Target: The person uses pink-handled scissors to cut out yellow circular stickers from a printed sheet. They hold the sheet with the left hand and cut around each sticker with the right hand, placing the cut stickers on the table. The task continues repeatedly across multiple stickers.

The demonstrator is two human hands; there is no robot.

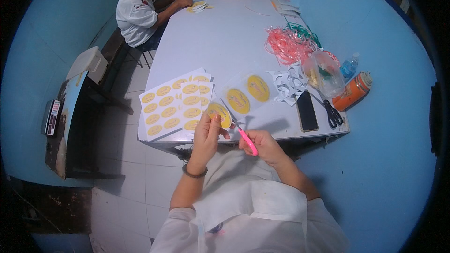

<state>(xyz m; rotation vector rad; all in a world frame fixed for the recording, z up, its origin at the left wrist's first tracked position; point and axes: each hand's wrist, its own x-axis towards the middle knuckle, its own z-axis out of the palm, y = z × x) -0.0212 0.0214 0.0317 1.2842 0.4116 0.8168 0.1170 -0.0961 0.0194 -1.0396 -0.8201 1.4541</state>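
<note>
My left hand (207,131) holds a yellow oval label (218,114) with a narrow white rim, thumb on its face. In my right hand (262,146) is a pair of scissors with pink handles (249,142); the blades lie at the right edge of the label. Just beyond, two larger yellow ovals lie on a translucent sheet (225,88). To the left, overlapping white sheets printed with yellow oval labels (161,103) rest at the front edge of the table. Paper offcuts (290,84) with curved cut-outs lie right of the translucent sheet.
At right are a phone (307,112), black-handled scissors (332,114), an orange can (352,91), a clear plastic container (323,73), a small bottle (349,65) and pink and green ribbon (290,45). A co-worker (139,17) sits at the table's far left side. The blue wall borders the table's right.
</note>
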